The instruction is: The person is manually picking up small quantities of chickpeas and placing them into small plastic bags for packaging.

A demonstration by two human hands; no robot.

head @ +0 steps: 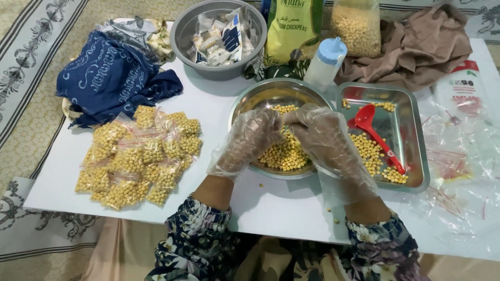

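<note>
Item: loose yellow dried chickpeas (pixel 284 155) in round steel bowl (pixel 245 104), centre of white worktop (pixel 208 104) | My gloved left hand (pixel 249 139) and right hand (pixel 325 140): fingertips pinched together over bowl, contents unclear | Handling: small, hard, light, roll easily; judged best scooped, not pinched.

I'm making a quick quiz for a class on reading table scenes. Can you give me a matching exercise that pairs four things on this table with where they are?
Things:
1. red scoop
2. sealed chickpea packets
3. blue patterned cloth
4. gloved hands, left hand and right hand

Places:
A. piled on the white table's left part
B. over the round steel bowl of chickpeas
C. lying in the rectangular steel tray
D. bunched at the table's far left corner

Pairs: 1-C, 2-A, 3-D, 4-B
</note>
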